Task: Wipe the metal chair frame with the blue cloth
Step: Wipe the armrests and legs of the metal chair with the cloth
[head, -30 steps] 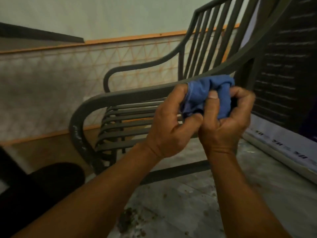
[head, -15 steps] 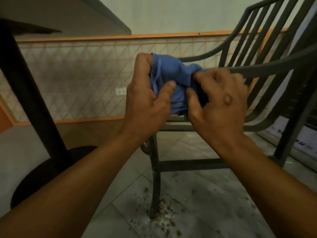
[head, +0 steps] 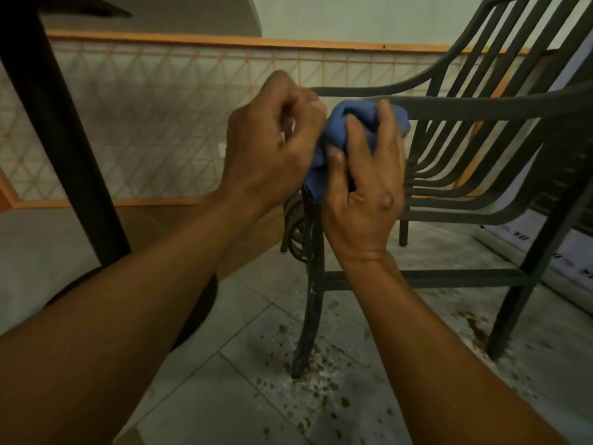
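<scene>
The dark metal chair frame (head: 500, 106) fills the right half of the view, its near armrest running right from my hands and its front leg dropping to the floor below them. A bunched blue cloth (head: 337, 130) is wrapped over the front end of that armrest. My right hand (head: 362, 184) grips the cloth from the near side, fingers curled over its top. My left hand (head: 272, 146) is closed on the cloth's left edge, right beside the other hand. The armrest's curled front end is mostly hidden behind both hands.
A black table post (head: 61, 130) on a round base stands at the left. Brown flakes and white dust (head: 314, 390) lie on the grey floor tiles around the chair's front leg. A tiled wall with an orange rail (head: 160, 40) runs behind.
My hands and the cloth have slid along the armrest to its front end and dropped slightly. The view has shifted, so more of the chair's seat and front leg shows.
</scene>
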The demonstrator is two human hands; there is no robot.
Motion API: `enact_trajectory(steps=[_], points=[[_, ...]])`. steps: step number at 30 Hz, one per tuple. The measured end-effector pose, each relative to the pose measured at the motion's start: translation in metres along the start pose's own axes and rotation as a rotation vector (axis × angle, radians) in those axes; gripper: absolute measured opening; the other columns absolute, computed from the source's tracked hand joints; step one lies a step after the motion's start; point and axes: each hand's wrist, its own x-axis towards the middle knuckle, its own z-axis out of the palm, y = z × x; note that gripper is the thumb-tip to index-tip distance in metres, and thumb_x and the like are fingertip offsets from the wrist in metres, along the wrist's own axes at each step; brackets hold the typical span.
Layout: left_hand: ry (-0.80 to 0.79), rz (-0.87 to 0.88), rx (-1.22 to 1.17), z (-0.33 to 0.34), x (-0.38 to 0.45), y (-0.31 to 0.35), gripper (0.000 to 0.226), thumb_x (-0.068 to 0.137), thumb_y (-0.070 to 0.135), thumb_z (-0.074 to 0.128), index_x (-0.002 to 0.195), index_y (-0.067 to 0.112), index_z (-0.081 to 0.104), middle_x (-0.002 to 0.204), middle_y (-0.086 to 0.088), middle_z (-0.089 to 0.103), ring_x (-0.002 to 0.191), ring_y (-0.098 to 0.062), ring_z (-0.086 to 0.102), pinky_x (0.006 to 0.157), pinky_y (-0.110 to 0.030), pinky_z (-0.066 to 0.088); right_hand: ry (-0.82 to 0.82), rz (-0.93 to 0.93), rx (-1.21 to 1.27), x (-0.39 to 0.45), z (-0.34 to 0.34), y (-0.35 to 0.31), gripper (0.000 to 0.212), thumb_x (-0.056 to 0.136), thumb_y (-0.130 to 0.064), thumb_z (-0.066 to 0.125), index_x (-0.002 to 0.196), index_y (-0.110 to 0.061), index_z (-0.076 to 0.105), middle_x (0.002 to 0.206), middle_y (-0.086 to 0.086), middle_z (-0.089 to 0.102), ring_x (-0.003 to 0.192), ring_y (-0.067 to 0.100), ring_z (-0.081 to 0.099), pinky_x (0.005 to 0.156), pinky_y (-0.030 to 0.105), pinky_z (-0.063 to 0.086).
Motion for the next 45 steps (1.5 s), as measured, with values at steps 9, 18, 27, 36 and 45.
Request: enact_trajectory(steps=[9,18,27,36,45], points=[[-0.528,0.105,0.404,0.025,0.003,-0.031,0.05,0.101,0.028,0.038,0.149,0.02,0.029,0.16,-0.007,0.017,0.142,-0.019,0.03,0.111,-0.036,0.034,-0.46,0.008,-0.139,-0.07,0.016,0.033,0.041,0.094,-0.022,0.055,0.132,-0.009,0.051,0.148,0.029,0.027,0.138,0.046,0.024,0.102,0.057,0.04],[-0.493,0.122,0.452,0.035,0.007,-0.026,0.06,0.102,0.029,0.036,0.15,0.004,0.011,0.16,-0.014,0.014,0.146,-0.024,0.018,0.114,-0.029,0.023,-0.53,0.045,-0.109,-0.112,-0.011,0.053,0.037,0.082,-0.006,0.07,0.118,0.0,0.062,0.124,0.038,0.05,0.105,0.051,0.054,0.081,0.053,0.053],[-0.47,0.097,0.345,0.032,0.008,-0.023,0.057,0.101,0.036,0.027,0.148,0.003,0.023,0.156,-0.015,0.026,0.146,-0.021,0.022,0.12,-0.037,0.02,-0.28,-0.052,-0.058,-0.036,0.026,0.031,0.034,0.089,-0.017,0.059,0.118,-0.001,0.062,0.134,0.032,0.045,0.126,0.041,0.043,0.097,0.042,0.046],[-0.459,0.165,0.405,0.044,-0.013,-0.037,0.062,0.101,0.03,0.035,0.149,-0.001,0.011,0.159,-0.021,0.006,0.148,-0.031,0.004,0.117,-0.023,0.006,-0.458,0.037,-0.031,-0.137,-0.006,0.063,0.044,0.084,-0.006,0.069,0.121,-0.015,0.047,0.121,0.029,0.054,0.101,0.042,0.056,0.082,0.046,0.053],[-0.462,0.243,0.635,0.045,-0.063,-0.061,0.069,0.096,0.028,0.041,0.148,-0.006,0.01,0.157,-0.029,0.003,0.145,-0.045,-0.004,0.121,-0.049,0.008,-0.513,0.084,-0.079,-0.151,-0.032,0.062,0.047,0.071,0.002,0.077,0.112,-0.011,0.058,0.107,0.032,0.061,0.09,0.047,0.062,0.072,0.051,0.056]])
